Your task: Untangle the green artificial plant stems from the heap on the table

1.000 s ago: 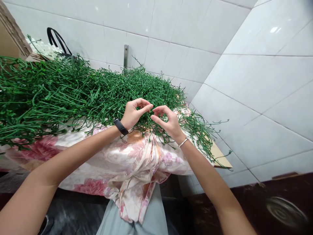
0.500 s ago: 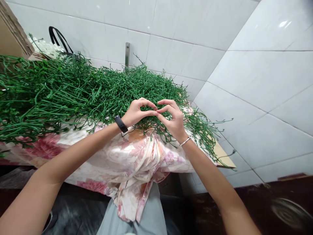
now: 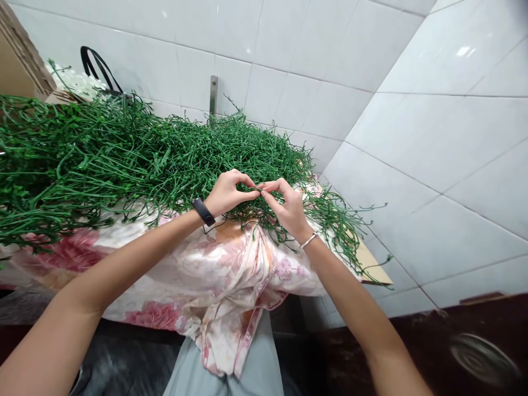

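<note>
Fingertips of the left hand (image 3: 228,192) and right hand (image 3: 287,207) meet over the near edge of the heap of green stems (image 3: 136,154), both pinching one thin green stem (image 3: 259,189) between thumb and forefinger. Beneath the heap lies a floral cloth (image 3: 223,275), draping toward the person. Behind the heap, white flowers (image 3: 72,81) and a black strap (image 3: 97,66) rest against the tiled wall (image 3: 289,60).

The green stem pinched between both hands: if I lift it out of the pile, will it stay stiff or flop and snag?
The green stem looks thin and curved, so it probably bends. It seems light. The pile is tangled, so neighbours would likely snag and drag along.
</note>
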The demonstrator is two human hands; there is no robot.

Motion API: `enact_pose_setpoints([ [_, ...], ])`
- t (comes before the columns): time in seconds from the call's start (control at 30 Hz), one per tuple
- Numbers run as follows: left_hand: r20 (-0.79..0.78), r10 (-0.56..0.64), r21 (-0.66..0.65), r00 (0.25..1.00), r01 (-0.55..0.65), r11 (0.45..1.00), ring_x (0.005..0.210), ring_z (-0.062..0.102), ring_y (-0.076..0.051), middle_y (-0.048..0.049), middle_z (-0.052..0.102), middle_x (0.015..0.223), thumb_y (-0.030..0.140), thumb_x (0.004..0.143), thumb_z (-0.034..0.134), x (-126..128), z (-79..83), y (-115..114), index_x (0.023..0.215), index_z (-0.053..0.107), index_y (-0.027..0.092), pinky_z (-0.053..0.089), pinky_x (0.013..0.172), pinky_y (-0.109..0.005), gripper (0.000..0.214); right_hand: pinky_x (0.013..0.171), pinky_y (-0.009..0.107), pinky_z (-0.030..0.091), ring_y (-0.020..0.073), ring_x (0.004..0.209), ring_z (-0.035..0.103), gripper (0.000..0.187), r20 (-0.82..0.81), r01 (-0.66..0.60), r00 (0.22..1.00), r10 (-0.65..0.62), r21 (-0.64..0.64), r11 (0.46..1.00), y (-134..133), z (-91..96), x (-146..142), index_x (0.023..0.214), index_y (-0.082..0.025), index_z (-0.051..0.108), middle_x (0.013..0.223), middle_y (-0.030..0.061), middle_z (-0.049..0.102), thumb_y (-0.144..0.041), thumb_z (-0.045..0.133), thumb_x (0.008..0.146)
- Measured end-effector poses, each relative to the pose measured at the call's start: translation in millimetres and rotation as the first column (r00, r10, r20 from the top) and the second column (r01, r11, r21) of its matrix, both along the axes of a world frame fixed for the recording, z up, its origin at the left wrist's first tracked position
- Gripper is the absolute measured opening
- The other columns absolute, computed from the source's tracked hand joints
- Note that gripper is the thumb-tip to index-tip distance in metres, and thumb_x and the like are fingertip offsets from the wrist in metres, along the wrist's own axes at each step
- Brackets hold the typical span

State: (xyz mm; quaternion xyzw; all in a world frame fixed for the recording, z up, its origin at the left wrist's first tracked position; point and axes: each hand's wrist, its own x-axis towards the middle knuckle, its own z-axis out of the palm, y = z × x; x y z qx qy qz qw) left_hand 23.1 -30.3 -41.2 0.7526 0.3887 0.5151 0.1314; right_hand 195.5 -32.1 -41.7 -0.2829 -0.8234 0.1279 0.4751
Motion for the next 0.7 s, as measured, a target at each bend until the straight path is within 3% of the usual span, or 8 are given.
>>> enact_pose_setpoints([
  [0.13, -0.011, -0.095, 0.038, 0.995, 0.096, 0.995, 0.079, 0.055, -0.014, -0.0032, 0.064, 0.077, 0.031, 0.066, 0.066, -2.3, 3.5, -1.3, 0.074, 0.065, 0.016, 0.042, 0.076, -0.029, 0.016, 0.075, 0.027, 0.043, 0.0111, 0.079, 0.052, 0.005, 0.011, 0.021, 1.0, -0.021, -0.038, 0.999, 1.7, -1.8, -1.2, 0.085, -0.02, 0.046, 0.082, 0.001, 0.051, -0.024, 0.048, 0.082],
  [0.33, 0.002, -0.109, 0.034, 0.994, 0.109, 0.994, 0.077, 0.052, -0.013, -0.0012, 0.062, 0.076, 0.027, 0.072, 0.06, 0.5, 3.9, -3.3, 0.074, 0.062, 0.016, 0.04, 0.074, -0.027, 0.011, 0.057, 0.022, 0.035, 0.0075, 0.059, 0.04, 0.011, 0.022, 0.013, 1.0, -0.012, -0.054, 0.998, 0.7, -3.8, -2.0, 0.096, -0.022, 0.042, 0.07, -0.0034, 0.042, -0.023, 0.042, 0.086],
  [0.5, 0.045, -0.111, -0.054, 0.993, 0.114, 0.992, 0.071, 0.051, -0.012, -0.001, 0.06, 0.071, 0.025, 0.07, 0.059, 3.3, -0.1, -1.1, 0.069, 0.061, 0.014, 0.038, 0.071, -0.026, 0.011, 0.06, 0.023, 0.038, 0.0081, 0.063, 0.043, 0.013, 0.119, 0.03, 0.992, -0.048, 0.146, 0.989, -0.4, -1.5, -0.9, 0.092, -0.02, 0.053, 0.076, 0.0, 0.048, -0.02, 0.041, 0.086],
  [0.7, 0.203, -0.191, -0.229, 0.96, 0.237, 0.944, 0.058, 0.05, -0.009, 0.0005, 0.057, 0.058, 0.024, 0.068, 0.059, 2.8, 1.3, -1.4, 0.059, 0.058, 0.012, 0.039, 0.064, -0.025, 0.015, 0.063, 0.023, 0.044, 0.0101, 0.07, 0.05, 0.019, 0.265, -0.012, 0.958, -0.107, 0.413, 0.91, 4.1, -4.8, 1.5, 0.101, -0.018, 0.051, 0.082, 0.0035, 0.05, -0.017, 0.044, 0.084],
])
